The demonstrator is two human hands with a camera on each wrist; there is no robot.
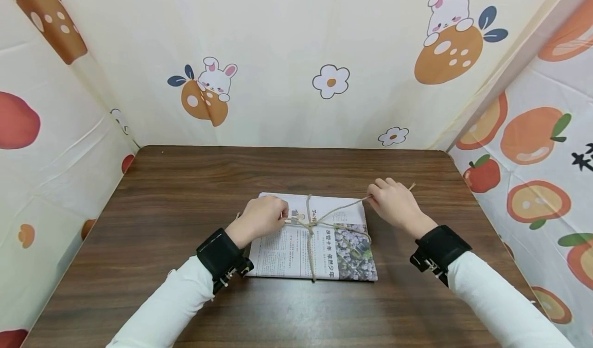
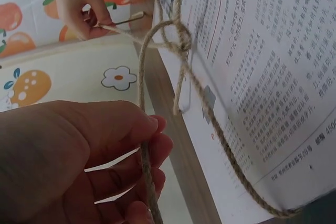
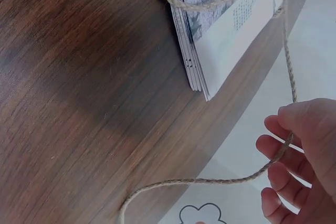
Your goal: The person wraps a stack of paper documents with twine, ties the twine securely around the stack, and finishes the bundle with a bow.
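A flat stack of folded newspapers (image 1: 287, 258) lies on the table, with jute twine (image 1: 309, 255) running across it both ways and crossing near its middle. My left hand (image 1: 264, 216) is over the stack's left part and pinches one strand between thumb and fingers. In the left wrist view, that strand rises in a loop from the twine's crossing (image 2: 181, 38). Beyond the stack's far right corner, my right hand (image 1: 394, 204) pinches the other strand, which stretches back to the crossing. The right wrist view shows this strand's loose tail (image 3: 210, 181) trailing past the fingers.
The brown wood-grain table (image 1: 194, 178) extends around the stack. A cream cloth with rabbits and flowers (image 1: 278, 80) hangs behind its far edge. Fruit-print cloths (image 1: 533, 183) stand along both sides. Black bands with cameras (image 1: 440, 253) are worn on both wrists.
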